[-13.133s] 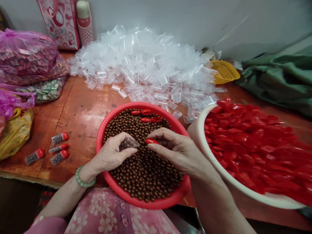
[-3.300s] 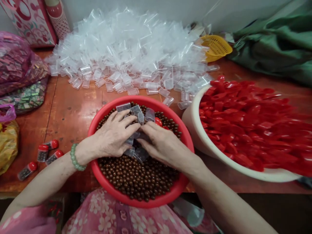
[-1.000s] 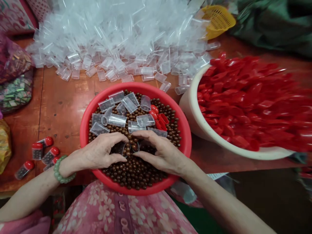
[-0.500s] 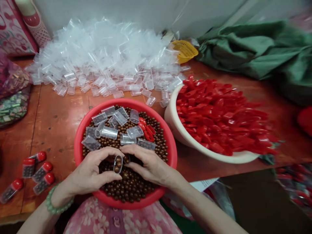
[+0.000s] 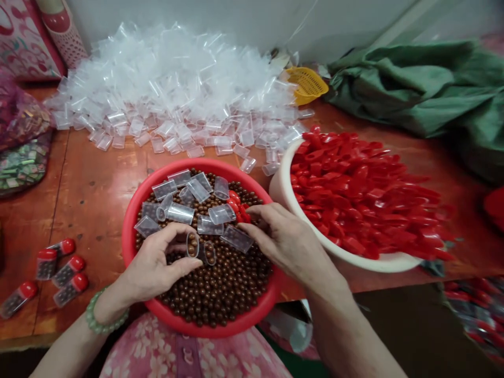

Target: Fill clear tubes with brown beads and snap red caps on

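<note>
Left hand gripping clear tube of brown beads. Right hand at red caps (grip: cannot tell), inside red basin, desk's near edge.

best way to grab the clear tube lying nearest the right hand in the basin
Likely a pinch across its middle, from above and the near side: the tube lies flat on loose balls, with balls in front and other tubes beyond.
</note>
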{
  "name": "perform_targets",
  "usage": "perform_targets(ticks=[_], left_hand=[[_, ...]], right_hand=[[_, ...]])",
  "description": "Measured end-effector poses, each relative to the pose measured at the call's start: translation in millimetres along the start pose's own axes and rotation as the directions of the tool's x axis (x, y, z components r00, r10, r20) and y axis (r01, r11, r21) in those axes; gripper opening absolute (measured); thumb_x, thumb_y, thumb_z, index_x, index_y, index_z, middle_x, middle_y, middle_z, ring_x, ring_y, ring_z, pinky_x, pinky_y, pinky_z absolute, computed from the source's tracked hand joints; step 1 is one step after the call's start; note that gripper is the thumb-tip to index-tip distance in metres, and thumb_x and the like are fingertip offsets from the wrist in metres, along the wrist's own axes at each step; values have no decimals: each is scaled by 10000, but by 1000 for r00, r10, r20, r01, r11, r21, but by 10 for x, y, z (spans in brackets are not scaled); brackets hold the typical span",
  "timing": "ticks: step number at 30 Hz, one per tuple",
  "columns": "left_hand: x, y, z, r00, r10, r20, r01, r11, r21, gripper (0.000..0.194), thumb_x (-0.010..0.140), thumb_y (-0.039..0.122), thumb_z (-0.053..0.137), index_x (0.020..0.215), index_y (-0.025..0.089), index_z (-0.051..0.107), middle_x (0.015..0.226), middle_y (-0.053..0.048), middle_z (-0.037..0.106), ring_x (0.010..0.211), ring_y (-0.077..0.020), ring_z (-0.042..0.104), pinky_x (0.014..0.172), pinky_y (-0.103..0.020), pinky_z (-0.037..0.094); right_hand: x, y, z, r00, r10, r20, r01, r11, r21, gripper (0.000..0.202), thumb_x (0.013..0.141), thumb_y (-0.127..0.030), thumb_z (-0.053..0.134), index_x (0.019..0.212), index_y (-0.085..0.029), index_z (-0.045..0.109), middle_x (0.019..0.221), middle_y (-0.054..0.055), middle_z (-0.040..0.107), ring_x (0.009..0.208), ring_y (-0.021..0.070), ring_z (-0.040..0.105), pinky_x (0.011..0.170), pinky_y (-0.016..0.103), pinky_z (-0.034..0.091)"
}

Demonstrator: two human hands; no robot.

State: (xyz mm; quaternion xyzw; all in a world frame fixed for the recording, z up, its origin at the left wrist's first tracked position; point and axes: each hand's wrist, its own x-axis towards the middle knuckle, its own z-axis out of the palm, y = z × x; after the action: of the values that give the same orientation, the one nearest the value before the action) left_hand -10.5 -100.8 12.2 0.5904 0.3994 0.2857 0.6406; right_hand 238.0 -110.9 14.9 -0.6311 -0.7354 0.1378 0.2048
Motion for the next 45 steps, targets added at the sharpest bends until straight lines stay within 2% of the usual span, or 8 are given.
perform_targets(ticks=[6, 13, 18, 24, 29, 32, 39, 45], left_hand=[[17, -59, 30, 999, -23, -46, 16, 988, -156, 351, 769, 181, 688, 1093, 151, 555, 1078, -52, 620, 978, -145, 603, 921, -280, 499], [-37, -58, -10, 992, -120, -46, 98, 940, -328, 404, 779, 216, 708, 1155, 154, 572, 1128, -63, 636, 999, -149, 612, 935, -279, 480], [-61, -138, -7, 994, -111, -7, 91, 844, -529, 399, 829, 320, 691, 1192, 183, 603, 1097, -65, 670, 1020, -156, 633, 932, -286, 483], [-36, -177, 34, 991, -131, -39, 81, 797, -599, 364, 805, 291, 717, 1144, 189, 632, 1026, -47, 670, 946, -148, 645, 886, -299, 497], [-18, -94, 119, 978, -196, -73, 117, 802, -586, 384, 688, 226, 806, 1028, 166, 638, 929, -23, 691, 872, -127, 647, 870, -279, 470], [-14, -47, 180, 971, -225, -78, 142, 812, -566, 371, 658, 206, 816, 981, 155, 640, 887, -13, 700, 847, -115, 640, 874, -271, 461], [27, -19, 322, 965, -249, -87, 147, 783, -605, 304, 650, 236, 818, 834, 120, 605, 784, -18, 691, 722, -109, 658, 697, -224, 489], [47, -22, 390, 943, -327, -66, 175, 655, -735, 446, 574, 299, 871, 835, 118, 558, 730, 0, 661, 641, -109, 669, 625, -206, 500]], right_hand=[[98, 110, 164, 993, 58, 98, -40, 984, -175, 154, 868, -299, 565, 946, -172, 605, 851, 80, 651, 760, 250, 635, 692, 371, 504], [25, 113, 47, 984, 176, 32, -179, 958, 226, 417, 842, -388, 597, 1199, -173, 591, 805, 38, 610, 625, 161, 574, 576, 298, 491], [-1, 87, 89, 963, 256, 80, -256, 787, 561, 398, 760, -343, 699, 1116, -187, 616, 751, 5, 580, 629, 133, 571, 539, 242, 500], [10, -82, 96, 929, 368, -40, -169, 516, 840, 418, 733, -238, 748, 1133, -293, 641, 843, -7, 566, 713, 123, 592, 655, 252, 568], [105, -409, 207, 949, 292, 120, -184, 204, 961, 482, 692, -210, 777, 1131, -339, 628, 1101, 4, 593, 818, 132, 658, 779, 295, 597], [148, -511, 275, 953, 234, 193, -221, 97, 970, 525, 713, -216, 758, 1188, -366, 589, 1221, 4, 580, 848, 142, 684, 822, 337, 600], [132, -560, 343, 954, 231, 192, -197, -1, 980, 421, 705, -182, 762, 1064, -357, 629, 1078, -25, 623, 824, 135, 684, 806, 332, 611], [81, -584, 413, 967, 203, 152, -170, 73, 983, 533, 703, -191, 771, 1181, -352, 597, 1247, 17, 602, 904, 144, 666, 821, 310, 597]])
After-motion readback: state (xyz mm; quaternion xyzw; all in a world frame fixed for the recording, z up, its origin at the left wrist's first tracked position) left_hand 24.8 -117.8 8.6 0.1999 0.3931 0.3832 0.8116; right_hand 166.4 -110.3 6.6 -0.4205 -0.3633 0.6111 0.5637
